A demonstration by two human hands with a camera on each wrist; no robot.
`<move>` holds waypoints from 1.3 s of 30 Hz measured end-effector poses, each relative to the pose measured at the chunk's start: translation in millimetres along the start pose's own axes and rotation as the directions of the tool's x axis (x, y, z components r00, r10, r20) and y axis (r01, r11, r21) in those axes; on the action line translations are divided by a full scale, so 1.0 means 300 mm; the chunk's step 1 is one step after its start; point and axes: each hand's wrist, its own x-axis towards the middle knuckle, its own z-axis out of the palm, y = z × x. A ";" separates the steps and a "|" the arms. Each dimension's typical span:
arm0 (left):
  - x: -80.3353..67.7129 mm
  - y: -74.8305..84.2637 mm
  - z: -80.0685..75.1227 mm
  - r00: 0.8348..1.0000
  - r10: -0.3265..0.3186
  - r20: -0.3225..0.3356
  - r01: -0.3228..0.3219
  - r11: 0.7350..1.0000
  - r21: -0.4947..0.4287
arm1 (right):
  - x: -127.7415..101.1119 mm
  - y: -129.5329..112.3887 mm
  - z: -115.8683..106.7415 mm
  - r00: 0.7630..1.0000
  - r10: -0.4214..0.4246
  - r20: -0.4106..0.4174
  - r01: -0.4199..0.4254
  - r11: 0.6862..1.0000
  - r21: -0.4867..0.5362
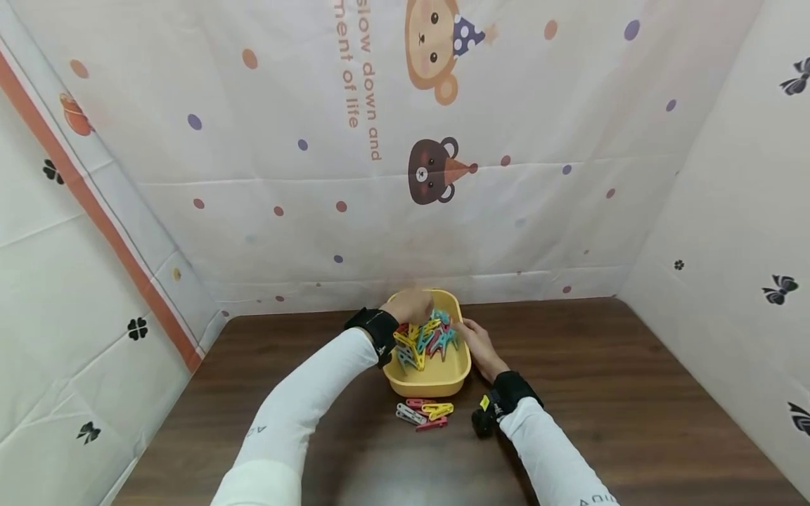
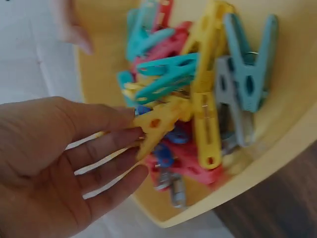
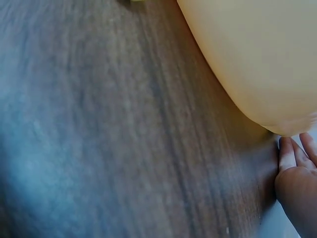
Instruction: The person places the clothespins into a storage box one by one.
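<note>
A yellow plastic tub [image 1: 436,383] stands on the brown table, heaped with coloured clothes pegs [image 1: 425,339]. My left hand [image 1: 411,306] reaches into its far left part. In the left wrist view that left hand [image 2: 99,163] has its fingers nearly straight, the fingertips [image 2: 133,136] touching a yellow peg [image 2: 161,121] on the heap. My right hand [image 1: 477,344] lies against the tub's right side. The right wrist view shows its fingers [image 3: 290,156] straight beside the tub's outer wall [image 3: 257,54]. A blurred fingertip [image 2: 74,29] shows at the rim.
Several loose pegs [image 1: 425,412], pink, yellow and grey, lie on the table just in front of the tub. Patterned cloth walls close in the table at the back and on both sides. Bare wood [image 1: 633,393] stretches to the right.
</note>
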 end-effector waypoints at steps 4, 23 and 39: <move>-0.005 -0.015 0.036 0.998 0.036 0.051 -0.037 0.999 0.029 | -0.007 0.008 0.011 1.000 0.006 0.002 -0.006 1.000 0.001; -0.546 0.213 0.103 0.771 0.636 -0.034 -0.479 0.614 0.628 | -0.013 -0.005 0.007 1.000 -0.010 -0.010 0.010 1.000 -0.006; -0.663 0.159 0.294 0.719 0.691 0.077 -0.652 0.632 0.420 | -0.013 -0.008 0.011 1.000 0.007 -0.031 -0.008 1.000 -0.028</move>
